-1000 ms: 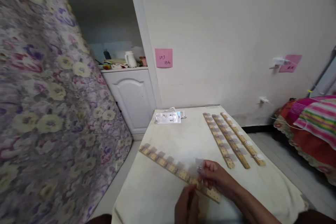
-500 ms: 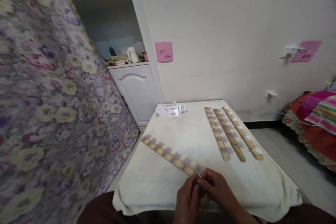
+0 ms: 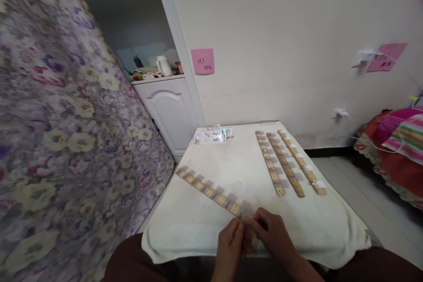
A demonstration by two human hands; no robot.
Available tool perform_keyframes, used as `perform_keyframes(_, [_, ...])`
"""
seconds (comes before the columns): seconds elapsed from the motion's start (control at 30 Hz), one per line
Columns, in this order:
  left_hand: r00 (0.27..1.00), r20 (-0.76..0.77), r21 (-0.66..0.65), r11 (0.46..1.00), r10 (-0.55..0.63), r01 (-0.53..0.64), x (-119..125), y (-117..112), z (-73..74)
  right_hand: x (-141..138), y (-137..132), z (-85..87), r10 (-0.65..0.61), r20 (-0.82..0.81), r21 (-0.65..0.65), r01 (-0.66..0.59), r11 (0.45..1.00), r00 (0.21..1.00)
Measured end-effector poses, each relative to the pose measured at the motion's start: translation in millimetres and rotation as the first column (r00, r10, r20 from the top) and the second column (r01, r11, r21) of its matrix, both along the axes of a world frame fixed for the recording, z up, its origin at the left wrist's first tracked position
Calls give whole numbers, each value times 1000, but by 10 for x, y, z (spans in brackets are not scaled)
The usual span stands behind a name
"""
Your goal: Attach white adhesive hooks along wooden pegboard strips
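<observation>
Wooden strip (image 3: 209, 192) pinched in left grip (image 3: 228, 239), clear tab (image 3: 246, 217) pinched in right grip (image 3: 272, 230), packet (image 3: 201, 137) with small pieces (image 3: 216, 134)

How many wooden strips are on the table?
4. A slanting strip runs to the left hand, its near end hidden. Three more lie at right: an inner strip, a middle strip and an outer strip.

Long flat wooden strips (image 3: 209, 192) are tan, the cloth-covered counter (image 3: 228, 163) cream, the left fabric curtain (image 3: 66, 141) purple-and-yellow floral.
</observation>
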State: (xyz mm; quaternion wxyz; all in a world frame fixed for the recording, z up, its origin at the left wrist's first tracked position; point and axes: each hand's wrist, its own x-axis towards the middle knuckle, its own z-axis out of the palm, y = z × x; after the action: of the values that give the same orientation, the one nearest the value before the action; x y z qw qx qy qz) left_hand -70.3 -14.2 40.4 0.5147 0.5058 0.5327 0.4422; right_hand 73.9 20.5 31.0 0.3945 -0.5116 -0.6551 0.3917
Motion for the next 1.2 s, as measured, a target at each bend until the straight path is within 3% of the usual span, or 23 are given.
perform_keyframes(0.13, [993,-116,7,999,-31,32,-38,-68,15,68,48,-6,-79,27,6,79,997,997])
perform_keyframes(0.27, [997,-14,-104,992,-75,73,-11,-82,-21,152,90,40,-107,-51,-34,105,994,993])
perform_keyframes(0.37, [997,76,-198,980,-15,30,30,-66,-18,209,95,87,-100,-119,-53,94,994,988])
perform_keyframes(0.47, [987,138,-222,974,83,-50,53,-56,64,226,70,107,-29,-184,-86,13,996,982])
perform_keyframes(0.63, [971,195,-195,976,139,-101,55,-37,151,115,-19,42,197,-315,-145,-253,957,928])
perform_keyframes(0.83, [997,80,-160,987,-17,30,103,-9,-1,32,-37,-46,157,-245,-79,-181,980,957])
perform_keyframes(0.93, [992,-116,-44,998,-44,39,99,-47,23,51,-40,-24,144,-254,-100,-175,980,956])
perform_keyframes(1.03, [912,-403,213,977,77,12,42,-88,105,58,-59,4,167,-300,-142,-217,966,939])
perform_keyframes(1.13, [779,-608,442,880,152,173,-31,-95,139,48,-68,-9,195,-351,-201,-278,939,916])
perform_keyframes(1.2, [704,-689,517,799,173,309,-61,-79,99,40,-62,-33,207,-382,-243,-314,918,901])
